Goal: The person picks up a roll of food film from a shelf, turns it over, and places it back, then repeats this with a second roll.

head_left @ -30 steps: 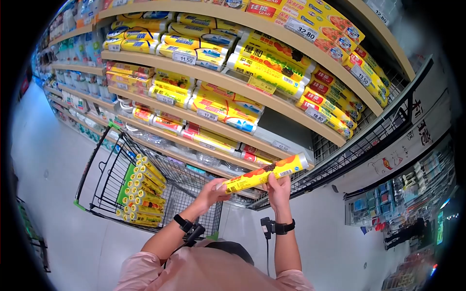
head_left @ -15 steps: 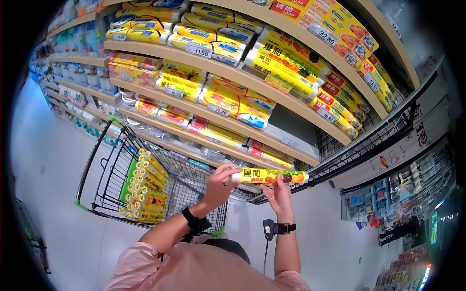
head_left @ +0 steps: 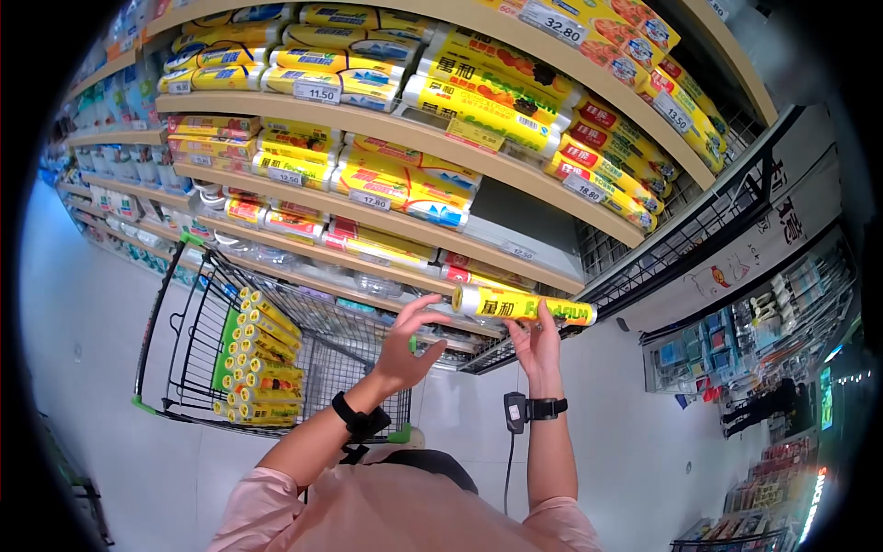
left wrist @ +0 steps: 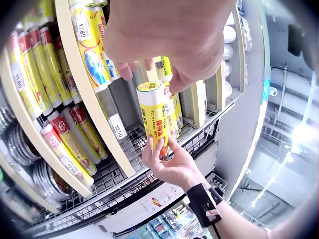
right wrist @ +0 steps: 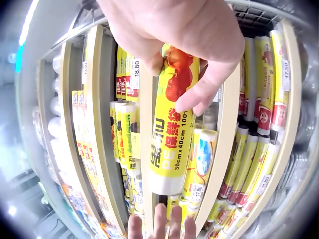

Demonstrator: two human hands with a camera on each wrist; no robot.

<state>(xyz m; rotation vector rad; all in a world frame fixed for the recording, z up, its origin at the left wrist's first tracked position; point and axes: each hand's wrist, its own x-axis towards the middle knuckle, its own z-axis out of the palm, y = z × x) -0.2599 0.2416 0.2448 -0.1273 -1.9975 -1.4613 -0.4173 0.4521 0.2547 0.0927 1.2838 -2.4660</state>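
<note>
A yellow roll with white ends (head_left: pixel 524 305) is held nearly level in front of the shelves. My right hand (head_left: pixel 541 348) grips its right part, thumb on the near side and fingers beneath. In the right wrist view the fingers of that hand (right wrist: pixel 184 45) wrap the printed roll (right wrist: pixel 174 119). Just off the roll's left end is my left hand (head_left: pixel 405 350), fingers spread and holding nothing. The left wrist view has the left hand (left wrist: pixel 169 40) above the white end of the roll (left wrist: pixel 155 109).
A wire shopping cart (head_left: pixel 368 377) stands at the left, with several yellow rolls (head_left: pixel 267 368) stacked inside. Shelves with beige edges (head_left: pixel 405 129) carry packed yellow rolls and boxes. A wire rack with a white sign (head_left: pixel 727 267) borders the shelves at right.
My left hand has let go of the roll's left end and spread its fingers. The roll has turned about its length and tilted from right end up to slightly right end down.
</note>
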